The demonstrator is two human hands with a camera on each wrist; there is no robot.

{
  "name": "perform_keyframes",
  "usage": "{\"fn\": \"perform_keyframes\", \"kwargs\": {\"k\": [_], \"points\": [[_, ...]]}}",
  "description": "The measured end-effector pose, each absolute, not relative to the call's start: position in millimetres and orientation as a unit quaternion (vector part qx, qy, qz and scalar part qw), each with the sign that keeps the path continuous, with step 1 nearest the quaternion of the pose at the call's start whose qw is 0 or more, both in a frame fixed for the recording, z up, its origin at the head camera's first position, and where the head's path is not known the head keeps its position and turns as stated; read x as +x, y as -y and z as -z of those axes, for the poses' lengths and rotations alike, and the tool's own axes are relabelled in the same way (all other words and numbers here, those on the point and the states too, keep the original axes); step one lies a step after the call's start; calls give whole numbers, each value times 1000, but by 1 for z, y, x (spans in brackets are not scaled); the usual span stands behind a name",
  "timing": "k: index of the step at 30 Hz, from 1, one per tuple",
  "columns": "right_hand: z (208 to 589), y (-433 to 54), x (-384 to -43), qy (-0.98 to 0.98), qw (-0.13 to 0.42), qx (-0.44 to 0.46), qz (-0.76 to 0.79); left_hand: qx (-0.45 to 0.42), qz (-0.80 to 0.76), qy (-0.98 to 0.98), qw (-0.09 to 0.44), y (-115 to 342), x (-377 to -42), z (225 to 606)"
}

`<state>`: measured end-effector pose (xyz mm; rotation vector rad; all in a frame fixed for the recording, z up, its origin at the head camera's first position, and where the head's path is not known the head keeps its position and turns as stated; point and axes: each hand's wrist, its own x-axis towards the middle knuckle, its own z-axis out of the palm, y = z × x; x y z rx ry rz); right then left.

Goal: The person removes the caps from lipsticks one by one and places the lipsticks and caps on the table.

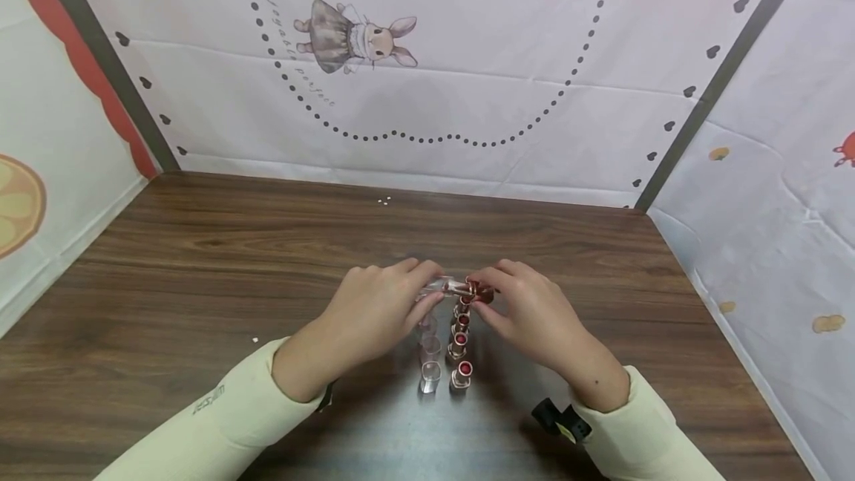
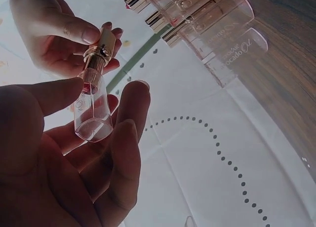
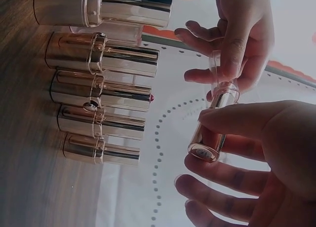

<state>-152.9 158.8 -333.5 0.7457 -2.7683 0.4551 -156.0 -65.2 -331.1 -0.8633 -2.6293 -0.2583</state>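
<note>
My left hand [image 1: 381, 310] pinches a clear lipstick cap [image 2: 94, 122] between thumb and fingers. Opposite it, my right hand [image 1: 537, 314] grips the rose-gold base of a lipstick [image 3: 207, 135] with thumb and fingertips. Cap and lipstick lie end to end above the table; in the left wrist view the red lipstick tip shows inside the cap's near end. Below the hands stands a row of uncapped gold lipsticks [image 1: 459, 344], red tips up. Alongside it, to the left, runs a row of clear caps [image 1: 430, 375], its far end partly hidden by my left hand.
The brown wood-grain table [image 1: 234, 258] meets a white printed cloth wall [image 1: 467, 43] at the back, with more cloth at both sides. Small white bits [image 1: 384, 201] lie near the back edge, and another white speck [image 1: 255, 340] lies left of my left forearm.
</note>
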Motion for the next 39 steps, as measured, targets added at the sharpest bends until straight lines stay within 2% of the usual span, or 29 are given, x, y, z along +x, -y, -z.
{"fn": "perform_keyframes", "kwargs": {"k": [24, 39], "points": [[340, -166, -165, 950, 96, 225, -196, -286, 126, 935, 167, 67, -164, 336], [354, -176, -185, 951, 88, 191, -227, -270, 116, 943, 155, 70, -168, 339]]}}
